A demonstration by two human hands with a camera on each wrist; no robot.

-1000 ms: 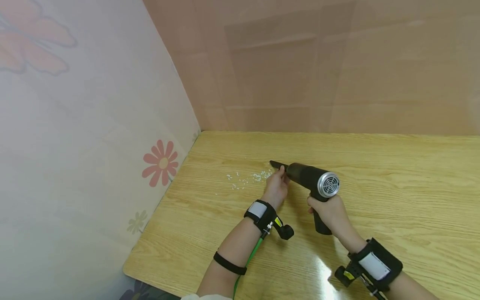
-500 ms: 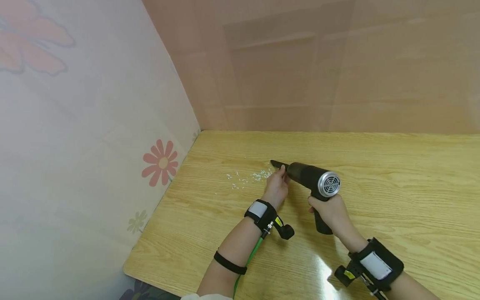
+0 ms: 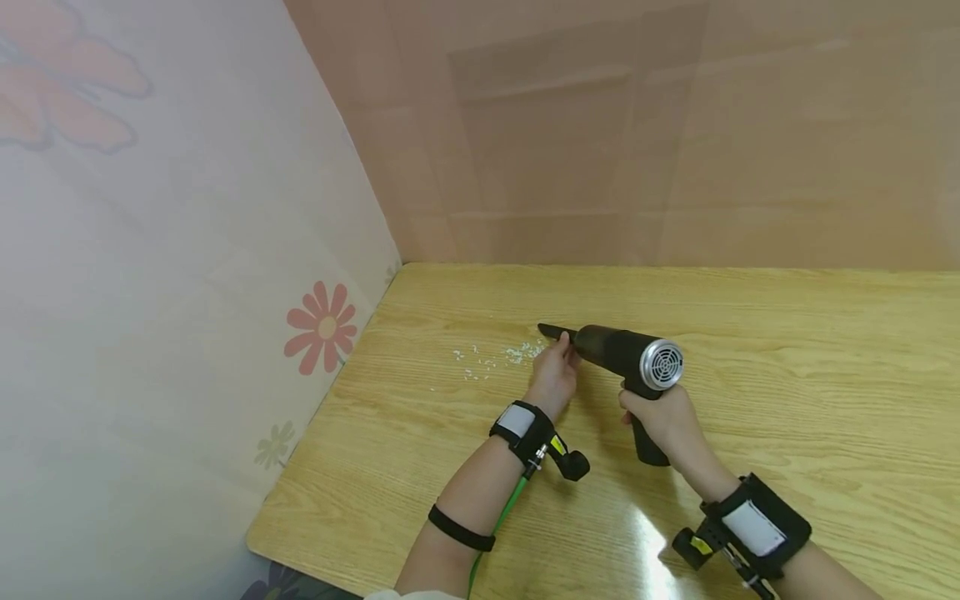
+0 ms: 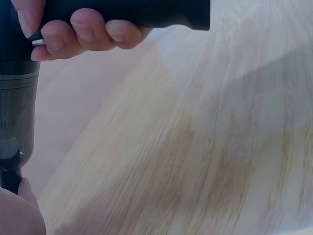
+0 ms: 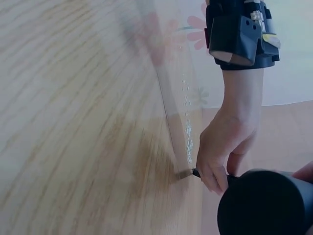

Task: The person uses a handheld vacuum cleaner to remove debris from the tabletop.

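Note:
A black handheld vacuum cleaner (image 3: 617,351) with a silver vented rear cap is held above the table, its narrow nozzle (image 3: 551,330) pointing left. My right hand (image 3: 663,417) grips the handle, fingers curled round it, as the left wrist view also shows. Near the front, my left hand (image 3: 553,377) holds the nozzle's base between thumb and fingers. In the left wrist view, the smoky clear dust cup (image 4: 17,110) hangs between the two hands. Small white scraps (image 3: 521,352) lie scattered beside and left of the nozzle tip. Whether the tip touches the tabletop I cannot tell.
The wood-grain table (image 3: 825,375) meets a brown covered wall (image 3: 555,150) at the back. A pale wall with flower prints (image 3: 225,250) runs along its left edge. Both wrists wear black straps with cameras; a green cable (image 3: 513,504) follows the left forearm.
The vacuum's rear and my right hand have shifted slightly right. The nozzle tip sits a touch lower and further left. My left hand and the white scraps look nearly unchanged.

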